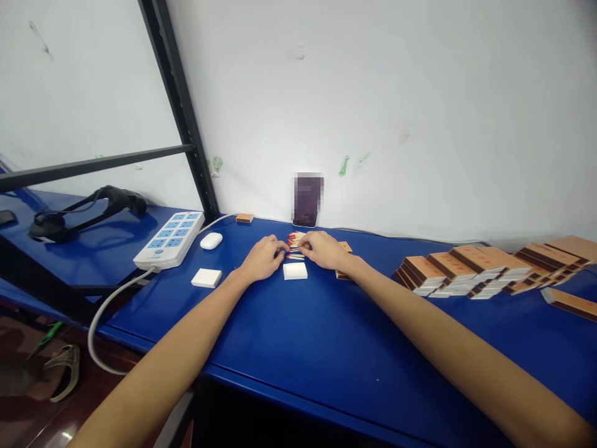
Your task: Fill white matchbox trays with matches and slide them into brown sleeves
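A small pile of red-tipped matches [295,238] lies on the blue table between my hands, a few of them set apart on the near side. My left hand [265,257] is closed at the pile's left, thumb and fingertips pinched at the match heads. From the right, my right hand [324,248] pinches at the other ends of the matches; its fingers partly hide them. Just nearer to me is a white matchbox tray [295,271]. Matchbox parts [345,246] show behind and below my right wrist, partly covered. A second white tray [206,278] sits left of my left hand.
Many matchboxes are stacked [466,267] on the right, with one loose matchbox [571,303] nearby. A phone [307,200] leans on the wall. Leftward are a white earbud case [211,241], a power strip [170,239], a matchbox [244,218] and a black headset [88,211].
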A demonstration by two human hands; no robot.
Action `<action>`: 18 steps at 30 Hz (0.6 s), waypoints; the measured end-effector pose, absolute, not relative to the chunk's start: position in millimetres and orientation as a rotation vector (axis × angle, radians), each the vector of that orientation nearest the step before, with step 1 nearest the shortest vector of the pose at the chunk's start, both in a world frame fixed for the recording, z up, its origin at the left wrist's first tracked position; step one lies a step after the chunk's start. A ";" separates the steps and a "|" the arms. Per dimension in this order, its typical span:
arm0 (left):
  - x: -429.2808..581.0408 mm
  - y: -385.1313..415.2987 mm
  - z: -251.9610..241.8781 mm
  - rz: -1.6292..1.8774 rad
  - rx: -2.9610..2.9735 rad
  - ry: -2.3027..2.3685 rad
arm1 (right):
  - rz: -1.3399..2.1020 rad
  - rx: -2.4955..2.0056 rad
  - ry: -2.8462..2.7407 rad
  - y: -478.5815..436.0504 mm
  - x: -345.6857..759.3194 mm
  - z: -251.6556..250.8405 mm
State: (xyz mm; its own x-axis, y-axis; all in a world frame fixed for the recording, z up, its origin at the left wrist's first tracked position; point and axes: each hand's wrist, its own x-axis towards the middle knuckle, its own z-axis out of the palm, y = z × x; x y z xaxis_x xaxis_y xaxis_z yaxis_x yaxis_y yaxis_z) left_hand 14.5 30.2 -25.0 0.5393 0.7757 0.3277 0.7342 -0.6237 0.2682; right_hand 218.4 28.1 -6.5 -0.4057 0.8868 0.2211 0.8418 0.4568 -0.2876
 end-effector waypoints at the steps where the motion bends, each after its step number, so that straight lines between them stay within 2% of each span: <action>1: 14.2 30.8 -25.5 0.648 2.673 1.295 | 0.190 -1.463 -2.370 28.2 218.5 -6.8; 13: 13.4 29.9 -26.2 0.670 2.668 1.326 | 0.383 -1.332 -2.378 29.4 219.2 -4.1; 18: 12.6 31.2 -28.1 0.624 2.665 1.375 | 0.248 -1.397 -2.357 27.4 219.9 -3.3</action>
State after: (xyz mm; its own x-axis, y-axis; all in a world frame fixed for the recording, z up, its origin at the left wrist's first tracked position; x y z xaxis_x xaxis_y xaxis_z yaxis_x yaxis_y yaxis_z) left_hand 12.6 31.2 -28.1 0.5149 0.7957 0.3190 0.7638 -0.5948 0.2508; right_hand 219.9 27.4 -3.3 -0.4283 0.8718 0.2378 0.8030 0.4879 -0.3422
